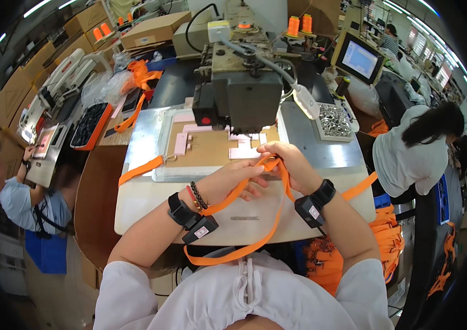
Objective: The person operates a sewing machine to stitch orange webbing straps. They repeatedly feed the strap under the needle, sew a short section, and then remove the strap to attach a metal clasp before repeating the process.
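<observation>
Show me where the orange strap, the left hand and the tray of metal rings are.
orange strap [233, 256]: head view, on the loop hanging below the wrists.
left hand [232, 179]: head view, on the back of the hand.
tray of metal rings [334, 121]: head view, on the pile of rings.

hands [261, 170]: 2 | orange thread cones [299, 25]: 2 | touchscreen [361, 59]: 1

Woven cloth, dull metal and matt plastic at a sewing station

The orange strap [277, 181] between the hands is woven cloth with a faint sheen. The sewing machine [244, 82] is matt grey metal; the plate [145, 132] under it is brushed metal, softly reflective. A brown board [211, 146] looks like matt cardboard, with smooth pale pink plastic pieces [181, 143]. The tabletop [151, 203] is smooth and cream. Small metal parts [335, 120] glint in a tray.
</observation>
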A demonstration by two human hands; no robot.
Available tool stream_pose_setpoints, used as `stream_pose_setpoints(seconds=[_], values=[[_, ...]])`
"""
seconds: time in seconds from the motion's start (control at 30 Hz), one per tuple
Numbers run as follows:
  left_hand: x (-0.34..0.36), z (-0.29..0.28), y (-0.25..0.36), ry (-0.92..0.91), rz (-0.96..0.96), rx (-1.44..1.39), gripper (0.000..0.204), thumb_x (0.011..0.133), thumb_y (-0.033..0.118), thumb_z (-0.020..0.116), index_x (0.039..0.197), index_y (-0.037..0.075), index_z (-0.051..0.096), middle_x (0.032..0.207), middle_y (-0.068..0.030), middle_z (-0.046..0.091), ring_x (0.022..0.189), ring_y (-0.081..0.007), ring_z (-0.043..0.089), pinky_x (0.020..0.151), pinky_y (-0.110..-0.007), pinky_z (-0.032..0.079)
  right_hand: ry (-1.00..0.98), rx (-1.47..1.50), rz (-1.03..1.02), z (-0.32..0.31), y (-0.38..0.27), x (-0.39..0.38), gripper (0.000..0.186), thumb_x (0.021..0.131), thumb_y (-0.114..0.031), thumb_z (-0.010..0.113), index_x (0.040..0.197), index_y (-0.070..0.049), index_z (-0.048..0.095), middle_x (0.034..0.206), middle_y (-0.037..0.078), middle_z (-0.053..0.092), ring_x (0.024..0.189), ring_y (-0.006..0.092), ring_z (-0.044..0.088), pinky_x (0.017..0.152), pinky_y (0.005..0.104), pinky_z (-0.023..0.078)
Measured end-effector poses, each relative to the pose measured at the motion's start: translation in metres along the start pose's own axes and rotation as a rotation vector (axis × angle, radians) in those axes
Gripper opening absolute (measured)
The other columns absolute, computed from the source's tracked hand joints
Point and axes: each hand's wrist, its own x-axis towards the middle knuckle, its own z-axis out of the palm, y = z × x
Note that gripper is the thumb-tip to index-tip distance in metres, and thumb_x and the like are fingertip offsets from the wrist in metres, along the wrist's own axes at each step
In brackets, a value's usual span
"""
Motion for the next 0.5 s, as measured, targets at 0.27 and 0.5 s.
stream_pose_setpoints(seconds=[0.27, 0.5], values=[[0.035, -0.032, -0.012, -0.008, 0.075, -0.160, 0.031, 0.097, 0.027, 0.054, 0.123, 0.011, 0.053, 0.093, 0.0005, 0.059, 0.069, -0.0053, 0.054, 0.053, -0.018, 0.042, -0.211, -0.202, -0.208, -0.013, 0.020, 0.030, 0.031, 0.098, -0.021, 0.054, 0.127, -0.013, 0.045, 0.115, 0.001, 0.052, 0.100, 0.0089, 0.053, 0.075, 0.0231, 0.048], [0.025, -0.030, -0.007, 0.222, 0.170, 0.060, 0.026, 0.087, 0.004, 0.056, 0.112, 0.008, 0.058, 0.089, 0.0006, 0.061, 0.066, -0.0013, 0.048, 0.052, -0.017, 0.036, -0.273, 0.093, 0.188, -0.022, -0.012, 0.007, 0.039, 0.100, -0.029, 0.052, 0.129, -0.004, 0.048, 0.114, 0.006, 0.058, 0.093, 0.0091, 0.056, 0.073, 0.0209, 0.046]])
